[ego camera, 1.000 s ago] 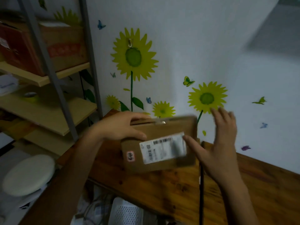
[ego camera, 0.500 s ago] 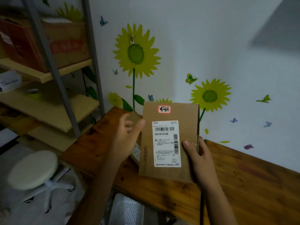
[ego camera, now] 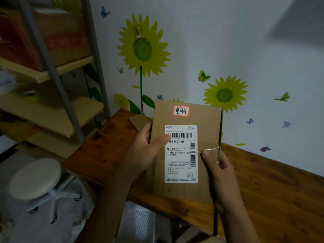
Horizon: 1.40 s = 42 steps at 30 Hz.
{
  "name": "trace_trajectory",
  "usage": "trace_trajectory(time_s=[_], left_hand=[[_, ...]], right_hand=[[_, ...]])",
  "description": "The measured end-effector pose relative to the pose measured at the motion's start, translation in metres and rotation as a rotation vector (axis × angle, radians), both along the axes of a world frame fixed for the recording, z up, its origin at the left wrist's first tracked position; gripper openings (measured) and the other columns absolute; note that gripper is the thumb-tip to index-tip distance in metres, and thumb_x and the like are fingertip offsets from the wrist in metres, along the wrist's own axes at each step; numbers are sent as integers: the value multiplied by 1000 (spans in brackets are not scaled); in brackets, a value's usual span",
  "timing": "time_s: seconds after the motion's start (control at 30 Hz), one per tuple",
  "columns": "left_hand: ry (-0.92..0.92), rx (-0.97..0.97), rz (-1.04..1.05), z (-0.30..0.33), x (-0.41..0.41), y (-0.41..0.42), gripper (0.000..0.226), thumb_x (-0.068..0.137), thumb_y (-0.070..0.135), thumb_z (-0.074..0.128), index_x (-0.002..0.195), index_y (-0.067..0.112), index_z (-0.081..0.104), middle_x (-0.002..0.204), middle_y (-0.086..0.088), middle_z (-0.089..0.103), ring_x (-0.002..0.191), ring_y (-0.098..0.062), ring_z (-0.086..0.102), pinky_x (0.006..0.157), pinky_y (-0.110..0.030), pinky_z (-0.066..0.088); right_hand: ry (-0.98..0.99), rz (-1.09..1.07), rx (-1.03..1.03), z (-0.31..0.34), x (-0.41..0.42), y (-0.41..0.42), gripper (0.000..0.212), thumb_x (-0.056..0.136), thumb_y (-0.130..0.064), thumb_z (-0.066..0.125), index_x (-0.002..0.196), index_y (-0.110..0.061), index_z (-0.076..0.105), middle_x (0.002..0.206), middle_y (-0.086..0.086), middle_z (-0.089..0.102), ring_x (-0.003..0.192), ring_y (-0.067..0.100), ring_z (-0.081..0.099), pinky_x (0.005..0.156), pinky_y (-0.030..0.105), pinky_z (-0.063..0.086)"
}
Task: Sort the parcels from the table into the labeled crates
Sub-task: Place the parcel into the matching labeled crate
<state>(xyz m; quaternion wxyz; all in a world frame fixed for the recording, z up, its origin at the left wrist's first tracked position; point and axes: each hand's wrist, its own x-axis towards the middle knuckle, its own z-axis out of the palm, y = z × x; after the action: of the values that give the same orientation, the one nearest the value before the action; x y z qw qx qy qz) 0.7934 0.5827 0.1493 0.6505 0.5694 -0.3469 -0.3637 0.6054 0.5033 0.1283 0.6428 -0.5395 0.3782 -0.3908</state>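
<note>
- Cardboard parcel [ego camera: 208, 137], flat and rectangular, is held upright above the wooden table [ego camera: 273, 193], its printed face turned toward the camera.
- Left hand [ego camera: 143, 155] grips the parcel's left edge, thumb laid across the front and touching the white shipping label [ego camera: 181, 163]; the fingers wrap behind, out of sight.
- Right hand [ego camera: 220, 174] grips the right edge lower down, thumb pressed on the front just beside the label, near a strip of clear tape [ego camera: 213, 149].
- The parcel's long axis runs near to far, almost vertical in the view, with a small red-bordered handwritten sticker [ego camera: 181, 111] at the far end.
- Both hands sit on opposite long edges, so neither is clearly nearer; the parcel lies directly between them.
- Judged from this pose, the step in hand is reading the sticker or label to choose a crate.
- A white perforated container [ego camera: 138, 223], possibly a crate, shows below the table's near edge, under the parcel; no label on it can be read.
- A second brown piece [ego camera: 139, 120] lies on the table behind the left hand; what it is cannot be told.
- A shelving unit [ego camera: 52, 71] and a round stool [ego camera: 35, 178] stand to the left.
</note>
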Motion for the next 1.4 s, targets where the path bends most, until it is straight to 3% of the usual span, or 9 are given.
trace_trajectory(time_s=[0.17, 0.4, 0.67, 0.83, 0.97, 1.1, 1.23, 1.33, 1.4], left_hand=[[-31, -3, -73, -4, -2, 5, 36, 94, 15, 65, 124, 31, 55, 112, 6, 74, 102, -15, 72, 80, -30, 61], [-81, -25, -128, -7, -2, 16, 44, 94, 11, 64, 128, 35, 50, 114, 17, 72, 105, -6, 70, 78, -21, 57], [-151, -5, -135, -14, 2, 24, 56, 93, 9, 66, 135, 39, 43, 118, 24, 68, 109, -1, 67, 83, -21, 57], [-185, 17, -155, -17, 3, 30, 64, 91, 9, 67, 135, 46, 39, 117, 32, 66, 111, 2, 65, 83, -18, 55], [-220, 64, -199, -18, 3, 34, 68, 91, 10, 69, 133, 50, 35, 114, 38, 64, 109, 7, 63, 80, -13, 54], [-191, 90, -253, -22, 4, 37, 79, 87, 4, 72, 143, 41, 31, 115, 35, 65, 109, 4, 65, 80, -15, 55], [-238, 136, -347, -25, 4, 39, 90, 81, -3, 76, 141, 40, 25, 109, 46, 61, 106, 15, 60, 79, -10, 52], [-277, 180, -331, -27, 6, 38, 102, 75, 8, 85, 146, 45, 22, 118, 34, 62, 111, 9, 61, 85, -19, 56], [-239, 185, -144, -23, 4, 31, 75, 76, 17, 84, 133, 40, 42, 114, 19, 68, 100, 1, 69, 77, -23, 60]], right_hand=[[-25, -8, 24, 2, -7, 4, 31, 84, -30, 67, 111, -16, 69, 106, 11, 77, 95, 30, 75, 82, 44, 57], [-27, -3, 51, 4, -6, 9, 28, 84, -32, 68, 108, -18, 69, 104, 12, 77, 95, 33, 75, 85, 49, 58], [-56, 15, 86, 4, -1, 14, 36, 83, -32, 68, 116, -19, 67, 105, 10, 77, 93, 30, 76, 73, 40, 61], [-60, -7, 95, 4, 2, 16, 38, 82, -32, 69, 117, -18, 67, 105, 11, 77, 94, 30, 76, 81, 43, 58], [-55, -15, 93, 6, 3, 15, 38, 81, -33, 69, 115, -16, 67, 104, 11, 78, 92, 29, 76, 77, 41, 60], [-62, -19, 102, 5, 2, 14, 37, 82, -31, 69, 115, -14, 66, 104, 12, 77, 92, 30, 76, 73, 40, 62], [-62, -27, 96, 4, 0, 13, 40, 82, -32, 69, 117, -14, 66, 104, 11, 77, 93, 29, 76, 74, 40, 61], [-55, -16, 76, 1, -1, 12, 38, 81, -32, 68, 115, -16, 67, 104, 11, 77, 93, 30, 76, 77, 43, 60], [-40, -5, 66, -2, -2, 12, 35, 81, -33, 68, 112, -17, 67, 105, 11, 77, 94, 31, 75, 81, 46, 59]])
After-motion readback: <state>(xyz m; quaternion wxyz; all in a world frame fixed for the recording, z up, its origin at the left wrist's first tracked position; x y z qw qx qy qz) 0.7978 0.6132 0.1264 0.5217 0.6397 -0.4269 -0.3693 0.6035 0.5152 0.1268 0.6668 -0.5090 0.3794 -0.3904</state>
